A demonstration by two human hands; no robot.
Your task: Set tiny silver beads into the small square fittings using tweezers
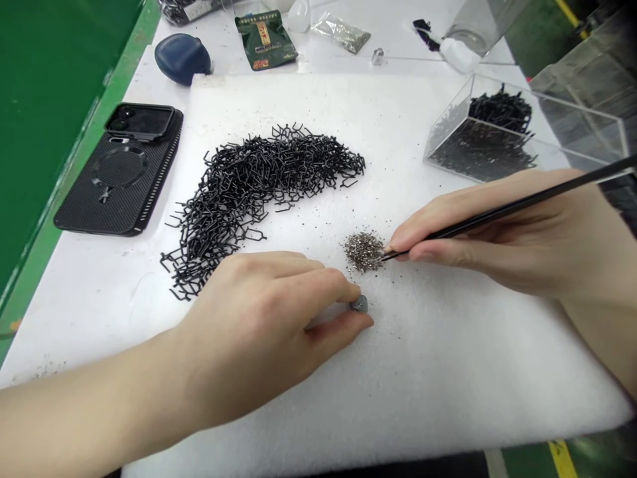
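My left hand (pixel 279 312) pinches a small round grey piece (pixel 359 303) between thumb and fingertips, low over the white foam sheet (pixel 438 372). In my right hand (pixel 502 232) is a slim black tool (pixel 527 202), its thin tip touching the right edge of a small pile of tiny metallic bits (pixel 363 251). That pile lies just beyond the grey piece. A long curved heap of black forked pieces (pixel 269 172) spreads behind and to the left of my left hand.
On the right stands a clear box (pixel 478 146) with more black pieces. A black phone (pixel 122 172) lies left, below a dark blue object (pixel 182 58). Along the back are a green packet (pixel 266 40), a clear bag (pixel 341 33) and a clear container (pixel 480 26).
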